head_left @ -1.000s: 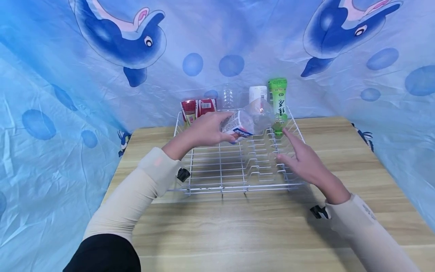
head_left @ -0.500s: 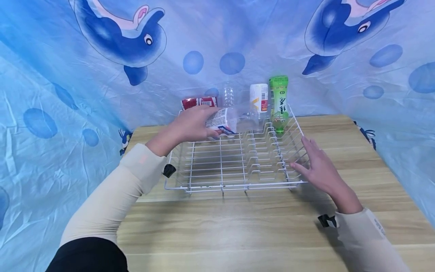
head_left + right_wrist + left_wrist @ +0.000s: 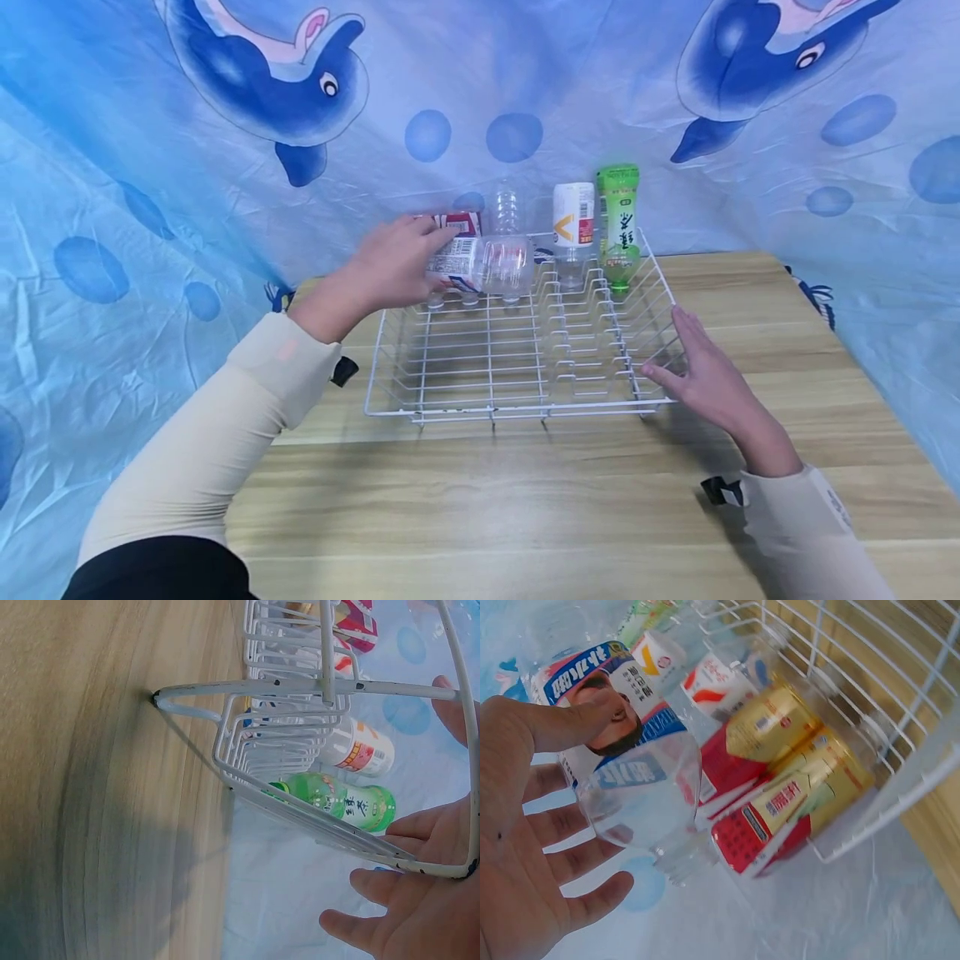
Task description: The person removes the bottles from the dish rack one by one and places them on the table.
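Note:
A clear plastic bottle (image 3: 507, 265) with a white and blue label is tilted on its side over the rack's back left. My left hand (image 3: 393, 262) grips it, thumb across the label and fingers behind, as the left wrist view shows; its bare clear neck (image 3: 682, 859) points toward two red-and-gold bottles (image 3: 780, 806). At the right front corner of the white wire rack (image 3: 517, 411), my right hand (image 3: 705, 375) rests on the rim with fingers extended. In the right wrist view, the rim crosses in front of its palm and the fingers (image 3: 360, 930) lie outside.
Along the rack's back, bottles stand upside down: a clear one (image 3: 507, 208), a white-labelled one (image 3: 573, 218) and a green one (image 3: 619, 221). Wire prongs (image 3: 562, 367) rise in the rack's right half. The wooden table (image 3: 480, 508) meets a blue dolphin-print sheet (image 3: 480, 75) behind.
My left hand has moved left with the bottle, from the rack's middle toward the red bottles. My right hand has shifted right, from over the rack onto its right rim.

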A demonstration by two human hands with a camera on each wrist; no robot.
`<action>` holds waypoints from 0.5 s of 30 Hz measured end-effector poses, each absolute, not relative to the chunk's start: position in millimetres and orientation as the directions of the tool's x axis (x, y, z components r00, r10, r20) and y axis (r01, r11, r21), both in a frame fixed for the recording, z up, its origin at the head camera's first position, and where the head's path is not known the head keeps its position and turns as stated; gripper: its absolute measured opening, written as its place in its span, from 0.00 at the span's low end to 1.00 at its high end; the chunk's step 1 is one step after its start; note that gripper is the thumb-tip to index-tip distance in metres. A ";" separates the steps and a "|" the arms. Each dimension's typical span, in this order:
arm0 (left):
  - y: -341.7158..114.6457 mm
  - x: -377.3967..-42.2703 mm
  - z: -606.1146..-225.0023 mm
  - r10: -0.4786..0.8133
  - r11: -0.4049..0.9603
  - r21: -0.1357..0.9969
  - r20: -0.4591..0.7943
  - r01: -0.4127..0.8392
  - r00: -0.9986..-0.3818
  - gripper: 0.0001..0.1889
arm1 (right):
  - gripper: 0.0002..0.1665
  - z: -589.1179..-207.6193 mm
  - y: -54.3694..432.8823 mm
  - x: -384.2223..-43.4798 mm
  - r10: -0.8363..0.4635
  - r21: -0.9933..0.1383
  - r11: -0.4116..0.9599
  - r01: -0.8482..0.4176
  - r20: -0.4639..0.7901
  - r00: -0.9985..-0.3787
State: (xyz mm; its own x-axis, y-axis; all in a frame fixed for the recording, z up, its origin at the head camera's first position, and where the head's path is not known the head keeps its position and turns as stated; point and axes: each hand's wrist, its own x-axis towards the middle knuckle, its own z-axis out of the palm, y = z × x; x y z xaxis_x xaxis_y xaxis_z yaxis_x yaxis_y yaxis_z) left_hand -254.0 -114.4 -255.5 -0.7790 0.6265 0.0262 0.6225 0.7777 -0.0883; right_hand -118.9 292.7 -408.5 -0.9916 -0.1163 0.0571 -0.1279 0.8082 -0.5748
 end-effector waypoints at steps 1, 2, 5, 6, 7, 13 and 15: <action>-116.3 -253.1 -254.4 0.622 0.780 -0.104 0.028 0.617 -0.783 0.39 | 0.62 -408.9 293.0 -118.8 -0.115 -0.577 0.807 -0.125 0.055 -0.992; -118.2 -252.3 -253.6 0.619 0.781 -0.122 0.032 0.612 -0.784 0.40 | 0.62 -409.4 293.4 -118.8 -0.114 -0.579 0.806 -0.123 0.053 -0.992; -124.6 -249.7 -250.6 0.614 0.781 -0.182 0.046 0.598 -0.788 0.40 | 0.62 -410.7 293.9 -118.9 -0.115 -0.582 0.804 -0.123 0.051 -0.992; -126.8 -248.9 -249.9 0.610 0.782 -0.199 0.047 0.591 -0.791 0.40 | 0.62 -410.9 293.9 -119.0 -0.116 -0.584 0.802 -0.125 0.052 -0.992; -128.9 -248.2 -249.2 0.607 0.782 -0.214 0.051 0.585 -0.793 0.40 | 0.62 -411.0 293.8 -119.1 -0.116 -0.585 0.801 -0.125 0.053 -0.992; -141.3 -244.6 -247.4 0.609 0.769 -0.305 0.079 0.562 -0.789 0.39 | 0.62 -411.1 293.2 -119.0 -0.116 -0.596 0.793 -0.129 0.061 -0.991; -146.4 -244.0 -247.7 0.625 0.755 -0.335 0.106 0.564 -0.774 0.36 | 0.62 -411.7 293.3 -119.2 -0.116 -0.599 0.790 -0.130 0.062 -0.991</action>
State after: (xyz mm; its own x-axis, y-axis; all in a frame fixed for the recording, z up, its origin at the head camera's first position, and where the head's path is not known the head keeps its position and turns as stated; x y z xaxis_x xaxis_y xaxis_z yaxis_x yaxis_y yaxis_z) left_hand -244.0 -146.4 -247.7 -0.7737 0.6245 0.1064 0.5635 0.7552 -0.3349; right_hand -119.2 293.3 -411.7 -0.9913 -0.1162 0.0625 -0.1304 0.7903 -0.5987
